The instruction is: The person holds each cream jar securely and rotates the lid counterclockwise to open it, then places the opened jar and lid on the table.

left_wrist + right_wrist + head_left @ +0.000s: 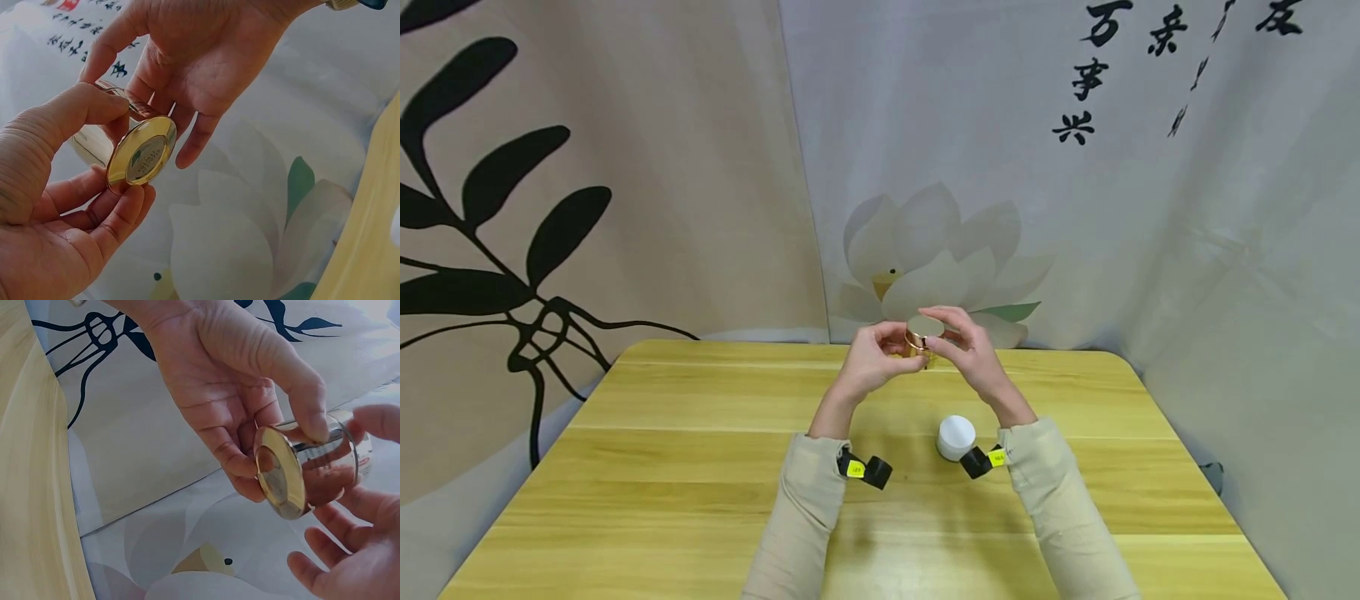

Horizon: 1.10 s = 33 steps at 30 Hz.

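Observation:
Above the far part of the table a shiny gold jar point(325, 465) with a round flat lid point(925, 326) is held up between both hands. My left hand point(880, 357) grips its lower body, the thumb on one side and fingers on the other. Its gold underside point(145, 153), with a round printed label, faces the left wrist camera. My right hand point(968, 350) pinches the lid from the other side, thumb at the near edge and index finger at the far edge. In the right wrist view my right hand's remaining fingers stretch out below the jar.
A small white round container point(957, 437) stands on the wooden table point(700, 467), close by the right wrist camera point(977, 462). Behind the table's far edge hangs a printed curtain point(730, 167) with leaves, a lotus and dark characters.

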### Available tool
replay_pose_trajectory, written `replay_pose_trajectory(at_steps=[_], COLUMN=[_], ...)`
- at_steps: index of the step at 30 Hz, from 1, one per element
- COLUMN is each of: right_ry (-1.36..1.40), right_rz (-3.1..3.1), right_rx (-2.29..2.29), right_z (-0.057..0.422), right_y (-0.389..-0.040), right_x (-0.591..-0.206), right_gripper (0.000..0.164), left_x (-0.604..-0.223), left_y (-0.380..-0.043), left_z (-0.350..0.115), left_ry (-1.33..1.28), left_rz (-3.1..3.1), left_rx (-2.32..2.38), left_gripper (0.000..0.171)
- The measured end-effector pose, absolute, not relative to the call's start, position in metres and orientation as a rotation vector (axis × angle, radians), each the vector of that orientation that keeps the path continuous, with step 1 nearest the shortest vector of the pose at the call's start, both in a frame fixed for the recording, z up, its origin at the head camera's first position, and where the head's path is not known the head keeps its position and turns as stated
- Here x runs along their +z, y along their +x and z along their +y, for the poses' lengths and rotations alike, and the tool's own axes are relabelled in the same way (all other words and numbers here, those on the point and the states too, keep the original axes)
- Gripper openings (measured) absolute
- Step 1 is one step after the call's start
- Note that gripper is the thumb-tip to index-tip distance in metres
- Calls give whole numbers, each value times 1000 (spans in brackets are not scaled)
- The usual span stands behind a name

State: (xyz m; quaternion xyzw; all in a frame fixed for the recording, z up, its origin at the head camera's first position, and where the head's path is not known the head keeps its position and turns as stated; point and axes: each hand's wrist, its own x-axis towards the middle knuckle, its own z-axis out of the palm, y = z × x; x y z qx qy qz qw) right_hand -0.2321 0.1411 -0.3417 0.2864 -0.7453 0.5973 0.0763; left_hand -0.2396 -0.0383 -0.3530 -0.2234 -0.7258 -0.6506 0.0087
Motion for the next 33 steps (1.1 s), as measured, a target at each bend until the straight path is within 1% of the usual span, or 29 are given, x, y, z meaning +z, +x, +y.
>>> replay_pose_trajectory(at_steps=[3, 8, 14, 21, 23, 26, 29, 33], right_ry=[865, 784, 724, 802, 842, 873, 842, 762], right_rz=[-2248, -2269, -2279, -2268, -2261, -2260, -2252, -2239], right_rx=[1788, 1823, 1835, 1797, 1801, 1787, 1796, 1835], right_z=[142, 140, 138, 141, 142, 141, 140, 138], right_y=[-232, -233, -232, -232, -232, -232, -232, -231], right_x=[-342, -342, -341, -342, -342, -343, -345, -345], right_gripper=[45, 50, 44, 38, 39, 46, 52, 49], left_x=[-353, -353, -353, -353, -353, -353, -353, -353], left_y=[-239, -238, -238, -239, -239, -238, -237, -238], left_z=[-38, -38, -38, -38, -38, -39, -39, -40], left_ry=[-700, -691, -683, -687, -688, -687, -690, -695], left_rz=[-2265, -2260, -2268, -2283, -2284, -2287, -2283, -2275], left_rx=[-2034, -2047, -2048, -2026, -2024, -2026, -2032, -2030], left_gripper=[33, 36, 39, 38, 38, 37, 38, 38])
